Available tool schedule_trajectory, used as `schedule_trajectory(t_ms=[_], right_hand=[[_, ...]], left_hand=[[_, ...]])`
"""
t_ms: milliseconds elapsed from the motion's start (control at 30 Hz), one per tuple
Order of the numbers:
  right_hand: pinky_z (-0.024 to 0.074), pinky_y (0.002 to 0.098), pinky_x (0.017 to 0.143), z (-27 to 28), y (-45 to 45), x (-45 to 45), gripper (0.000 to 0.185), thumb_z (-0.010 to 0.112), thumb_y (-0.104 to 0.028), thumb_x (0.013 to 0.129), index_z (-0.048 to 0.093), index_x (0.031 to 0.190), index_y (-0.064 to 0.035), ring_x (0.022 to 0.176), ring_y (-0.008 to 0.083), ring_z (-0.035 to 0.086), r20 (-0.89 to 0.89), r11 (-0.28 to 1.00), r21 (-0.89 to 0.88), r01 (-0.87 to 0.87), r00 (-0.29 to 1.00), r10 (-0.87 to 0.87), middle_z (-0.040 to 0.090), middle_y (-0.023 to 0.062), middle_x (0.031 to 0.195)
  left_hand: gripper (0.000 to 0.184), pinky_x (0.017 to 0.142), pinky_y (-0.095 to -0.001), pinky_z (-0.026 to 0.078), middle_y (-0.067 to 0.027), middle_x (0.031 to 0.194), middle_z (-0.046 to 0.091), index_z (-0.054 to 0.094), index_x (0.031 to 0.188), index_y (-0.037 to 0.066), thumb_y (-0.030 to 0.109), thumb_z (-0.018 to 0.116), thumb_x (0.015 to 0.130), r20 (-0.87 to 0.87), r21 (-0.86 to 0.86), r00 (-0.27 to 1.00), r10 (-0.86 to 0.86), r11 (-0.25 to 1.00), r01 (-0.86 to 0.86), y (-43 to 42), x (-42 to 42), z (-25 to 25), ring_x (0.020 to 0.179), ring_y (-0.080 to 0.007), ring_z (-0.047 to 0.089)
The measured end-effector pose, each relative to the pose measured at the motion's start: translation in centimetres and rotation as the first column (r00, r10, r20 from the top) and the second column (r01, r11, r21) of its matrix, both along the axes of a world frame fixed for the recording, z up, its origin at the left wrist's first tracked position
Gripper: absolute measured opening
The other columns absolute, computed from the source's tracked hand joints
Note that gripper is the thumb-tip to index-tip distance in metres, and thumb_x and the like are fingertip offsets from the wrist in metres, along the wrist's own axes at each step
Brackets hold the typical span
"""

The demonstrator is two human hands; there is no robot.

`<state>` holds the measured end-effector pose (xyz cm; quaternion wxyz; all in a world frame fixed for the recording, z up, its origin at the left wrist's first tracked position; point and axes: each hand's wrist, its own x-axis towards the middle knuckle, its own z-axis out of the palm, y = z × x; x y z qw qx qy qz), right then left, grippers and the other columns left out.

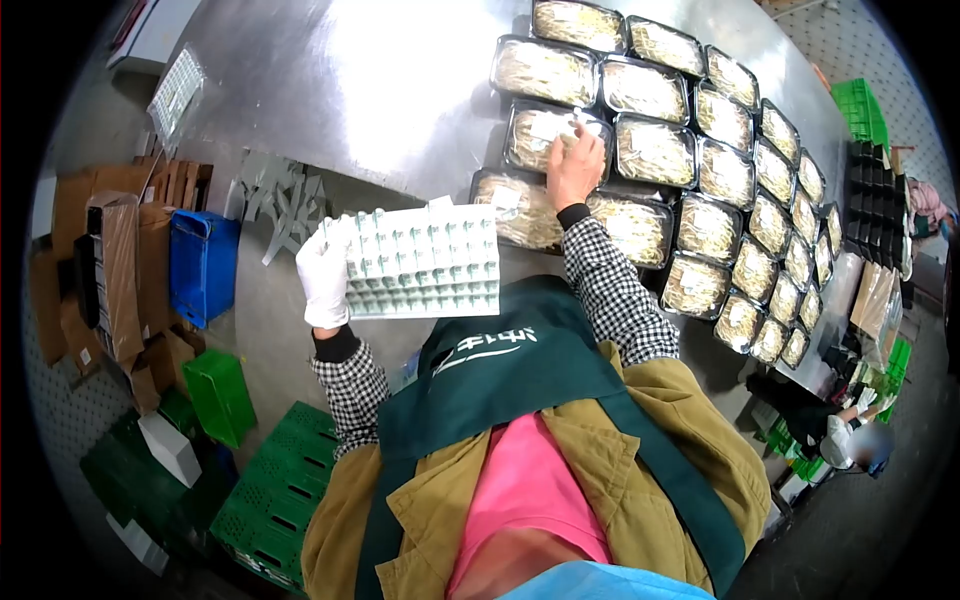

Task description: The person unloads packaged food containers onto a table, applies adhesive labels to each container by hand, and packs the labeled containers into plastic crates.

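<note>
My left hand (324,278), in a white glove, grips the left edge of a sheet of labels (422,262) printed in green and white rows. The sheet hangs in front of the apron, by the table's near edge. My right hand (577,170) is bare and reaches over the table, fingers stretched onto the film of a black tray of pale, stringy food (535,128). Something small and white shows at its fingertips, too small to name. Just nearer to me lies another filled tray (515,208), partly behind the right wrist.
Several rows of similar film-covered trays (655,150) cover the right side of the metal table (330,90). White strips (290,205) hang at its near edge. On the left stand a blue crate (203,265), green crates (285,490) and cardboard boxes. A co-worker (835,435) is at the far right.
</note>
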<state>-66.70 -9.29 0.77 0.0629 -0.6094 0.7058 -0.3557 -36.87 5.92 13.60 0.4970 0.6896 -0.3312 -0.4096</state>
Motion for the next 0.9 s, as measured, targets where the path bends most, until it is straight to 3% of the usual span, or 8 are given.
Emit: schedule_trajectory(t_ms=[200, 433, 533, 600, 667, 733, 833, 900], right_hand=[[0.0348, 0.0399, 0.088, -2.3, -10.5, 2.5, 0.02, 0.065, -0.03, 0.075, 0.069, 0.073, -0.0102, 0.1, 0.0256, 0.049, 0.358, 0.999, 0.014, 0.047, 0.933, -0.049, 0.059, 0.0054, 0.101], [0.0389, 0.0397, 0.076, -1.9, -12.1, 2.5, 0.02, 0.062, -0.02, 0.075, 0.055, 0.09, -0.0083, 0.086, 0.0237, 0.054, -0.074, 0.999, -0.001, 0.033, 0.997, -0.033, 0.057, 0.0071, 0.087], [0.0453, 0.0322, 0.067, 0.5, -12.1, 2.1, 0.015, 0.063, -0.017, 0.079, 0.061, 0.086, -0.0041, 0.072, 0.0212, 0.059, 0.326, 0.956, 0.02, -0.292, 0.906, 0.27, 0.062, 0.0082, 0.078], [0.046, 0.0241, 0.066, 7.8, -10.2, 3.7, 0.019, 0.062, -0.019, 0.083, 0.063, 0.092, -0.0021, 0.071, 0.0126, 0.056, 0.734, 0.686, 0.123, -0.717, 0.531, 0.424, 0.062, 0.0062, 0.081], [0.0468, 0.0285, 0.07, 11.9, -9.2, 5.1, 0.018, 0.061, -0.019, 0.083, 0.063, 0.094, -0.0056, 0.08, 0.0175, 0.056, 0.484, 0.378, -0.062, -0.924, 0.303, 0.821, 0.06, 0.0066, 0.092], [0.041, 0.0334, 0.081, 13.8, -8.5, 6.2, 0.016, 0.065, -0.02, 0.079, 0.061, 0.091, -0.0101, 0.09, 0.0207, 0.053, 0.053, 0.327, -0.041, -0.944, 0.325, 0.944, 0.059, 0.0039, 0.094], [0.0402, 0.0339, 0.082, 14.8, -9.3, 5.3, 0.01, 0.064, -0.017, 0.078, 0.062, 0.085, -0.0103, 0.094, 0.0212, 0.053, 0.046, 0.262, -0.018, -0.965, 0.261, 0.964, 0.06, 0.0013, 0.095], [0.0415, 0.0345, 0.08, 11.6, -12.5, 3.8, 0.008, 0.064, -0.016, 0.078, 0.064, 0.08, -0.0088, 0.092, 0.0223, 0.054, 0.282, 0.529, -0.193, -0.827, 0.469, 0.837, 0.061, 0.0027, 0.094]], left_hand=[[0.016, 0.066, -0.0189, 0.042, 0.0012, 0.083, 0.064, 0.064, 0.093, -0.003, 0.011, 0.059, 0.088, -0.042, -0.047, 0.995, 0.094, 0.994, -0.096, -1.6, 0.2, 0.7, 0.072, -0.0026, 0.052], [0.013, 0.066, -0.0191, 0.042, 0.0007, 0.082, 0.064, 0.064, 0.092, -0.003, 0.008, 0.061, 0.085, -0.015, -0.122, 0.985, 0.174, 0.977, -0.174, -5.2, -0.6, 2.3, 0.072, -0.003, 0.053], [0.014, 0.067, -0.0194, 0.042, 0.0, 0.084, 0.064, 0.063, 0.093, -0.003, 0.008, 0.062, 0.085, 0.006, -0.103, 0.991, 0.135, 0.986, -0.134, -6.9, -0.8, 2.5, 0.074, -0.0035, 0.053], [0.018, 0.068, -0.0194, 0.042, -0.0006, 0.086, 0.064, 0.063, 0.096, -0.004, 0.009, 0.064, 0.084, 0.089, -0.155, 0.992, 0.086, 0.985, -0.072, -8.1, -0.5, 1.5, 0.074, -0.0036, 0.053], [0.019, 0.068, -0.0196, 0.043, -0.0008, 0.086, 0.064, 0.062, 0.097, -0.004, 0.009, 0.064, 0.084, 0.091, -0.17, 0.995, 0.045, 0.985, -0.029, -9.5, -1.0, 2.0, 0.074, -0.0038, 0.052], [0.019, 0.067, -0.0195, 0.043, -0.0006, 0.085, 0.064, 0.062, 0.097, -0.004, 0.009, 0.064, 0.084, 0.087, -0.147, 0.996, 0.017, 0.989, -0.004, -10.4, -1.3, 2.5, 0.073, -0.0036, 0.052], [0.016, 0.066, -0.0191, 0.042, 0.001, 0.083, 0.063, 0.063, 0.094, -0.003, 0.01, 0.062, 0.085, 0.114, -0.132, 0.993, -0.033, 0.99, 0.048, -12.4, -1.7, 1.8, 0.074, -0.003, 0.052], [0.015, 0.065, -0.0193, 0.041, 0.0022, 0.08, 0.062, 0.063, 0.092, -0.003, 0.01, 0.062, 0.085, 0.234, -0.092, 0.97, -0.065, 0.992, 0.088, -14.4, -0.7, 0.8, 0.072, -0.0028, 0.051]])
